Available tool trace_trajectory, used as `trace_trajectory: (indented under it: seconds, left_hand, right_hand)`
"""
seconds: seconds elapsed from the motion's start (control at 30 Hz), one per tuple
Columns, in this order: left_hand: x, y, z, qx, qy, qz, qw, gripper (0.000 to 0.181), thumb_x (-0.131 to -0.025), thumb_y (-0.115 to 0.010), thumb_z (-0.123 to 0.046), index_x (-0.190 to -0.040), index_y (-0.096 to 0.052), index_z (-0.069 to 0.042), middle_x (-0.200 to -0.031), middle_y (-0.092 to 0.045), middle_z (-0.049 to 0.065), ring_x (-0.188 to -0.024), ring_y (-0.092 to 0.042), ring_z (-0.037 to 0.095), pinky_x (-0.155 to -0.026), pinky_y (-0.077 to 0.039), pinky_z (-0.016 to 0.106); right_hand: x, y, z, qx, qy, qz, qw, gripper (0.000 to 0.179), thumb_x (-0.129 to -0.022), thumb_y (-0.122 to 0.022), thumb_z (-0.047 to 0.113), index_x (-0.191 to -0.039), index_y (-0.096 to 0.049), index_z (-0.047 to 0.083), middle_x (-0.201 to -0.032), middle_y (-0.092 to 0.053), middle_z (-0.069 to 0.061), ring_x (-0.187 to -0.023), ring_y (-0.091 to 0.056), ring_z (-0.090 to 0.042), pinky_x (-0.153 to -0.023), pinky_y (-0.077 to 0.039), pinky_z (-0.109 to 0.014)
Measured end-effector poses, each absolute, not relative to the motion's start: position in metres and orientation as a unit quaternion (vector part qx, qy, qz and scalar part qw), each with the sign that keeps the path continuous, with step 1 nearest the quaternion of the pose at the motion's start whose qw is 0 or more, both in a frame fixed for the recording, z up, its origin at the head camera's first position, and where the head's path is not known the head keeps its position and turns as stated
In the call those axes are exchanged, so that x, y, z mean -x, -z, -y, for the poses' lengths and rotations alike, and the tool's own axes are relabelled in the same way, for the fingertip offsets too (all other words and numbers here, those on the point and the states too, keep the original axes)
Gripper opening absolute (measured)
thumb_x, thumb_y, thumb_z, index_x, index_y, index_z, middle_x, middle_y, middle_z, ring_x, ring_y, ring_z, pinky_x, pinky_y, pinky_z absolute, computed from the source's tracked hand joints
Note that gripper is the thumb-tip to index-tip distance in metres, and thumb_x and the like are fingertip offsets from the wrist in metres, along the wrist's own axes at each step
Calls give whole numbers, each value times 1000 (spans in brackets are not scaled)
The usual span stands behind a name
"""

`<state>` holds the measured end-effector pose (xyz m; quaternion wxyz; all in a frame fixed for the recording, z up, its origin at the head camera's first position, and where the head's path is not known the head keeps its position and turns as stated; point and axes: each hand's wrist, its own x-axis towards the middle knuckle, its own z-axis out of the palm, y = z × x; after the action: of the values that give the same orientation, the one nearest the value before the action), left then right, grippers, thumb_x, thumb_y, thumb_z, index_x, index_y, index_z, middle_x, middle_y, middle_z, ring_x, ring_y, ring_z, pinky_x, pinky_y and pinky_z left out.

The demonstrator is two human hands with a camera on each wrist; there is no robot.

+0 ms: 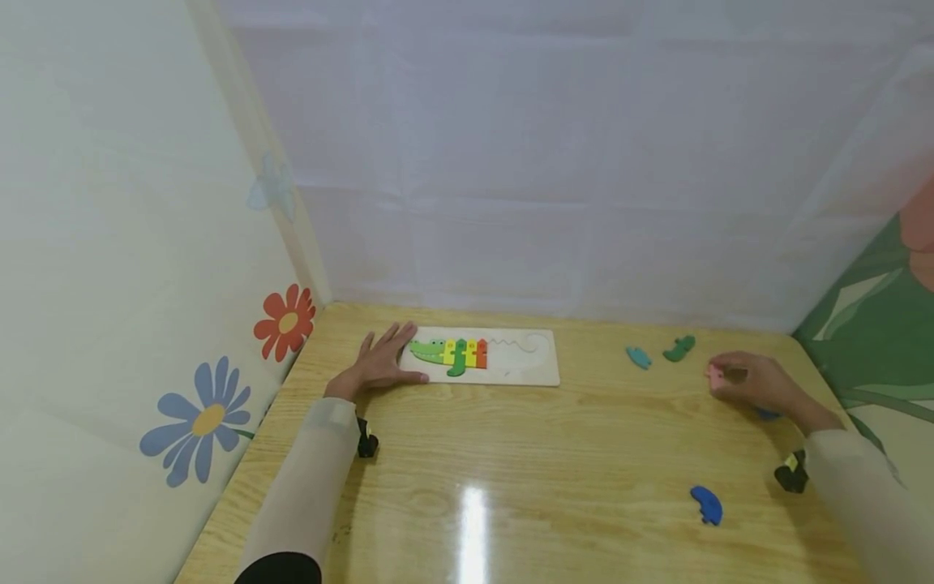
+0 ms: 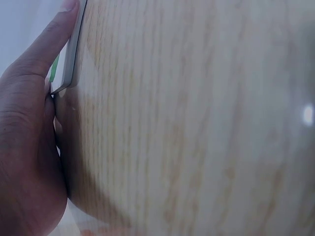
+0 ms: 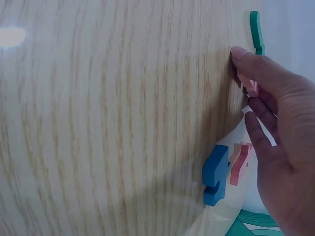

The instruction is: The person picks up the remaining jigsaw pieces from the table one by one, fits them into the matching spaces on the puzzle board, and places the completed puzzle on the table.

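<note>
Nearest in the right wrist view is my right hand [image 3: 294,128], its thumb and fingertips closed to the width of a pink piece [image 3: 252,89] that I pinch at the right of the table [image 1: 554,462]. Whether it is clear of the wood, I cannot tell. Beyond it lie a green piece [image 1: 679,349] and a teal piece [image 1: 639,358]. Beneath my palm, a blue piece [image 3: 215,174] sits just beside a second pink piece [image 3: 241,163]. Well off to the left, my left hand [image 1: 379,361] is spread at the end of a white board [image 1: 521,373], thumb over its near edge, gripping nothing. A green crocodile head [image 1: 426,351] and coloured segments [image 1: 470,354] fill the board's left part; a curling outline shows at its right. I judge the step in hand to be picking up the pink piece; the next move seems to call for a firm pinch and a lift clear of its neighbours.
</note>
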<state>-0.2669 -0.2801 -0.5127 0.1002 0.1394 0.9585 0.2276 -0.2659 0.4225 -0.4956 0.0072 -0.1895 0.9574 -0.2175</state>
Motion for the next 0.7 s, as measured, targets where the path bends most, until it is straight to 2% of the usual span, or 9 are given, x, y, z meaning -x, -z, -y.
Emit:
trace_trajectory:
  seconds: [0.3,0.7]
  left_hand:
    - [267,513,279,-140,-225,-959,103,120,-84,-78,-67,-171,-18,-8,-177,-14,15,-164,-5,38,-126,5,67]
    - [268,514,279,-142,-220,-960,95,122,-83,-78,-69,-170,-19,-7,-177,-15,16,-164,-7,40,-125,3,69]
  right_hand:
    - [264,490,-419,187,217,-958,26,62,-85,-91,20,-132,-67,-10,-135,-62,-38,-124,-57,-60,-100,-46,-72]
    - [261,491,-414,191,231,-954,27,63,-83,-92,19,-130,-66,-12,-134,-62,-39,-123,-56,-61,-101,-44,-73]
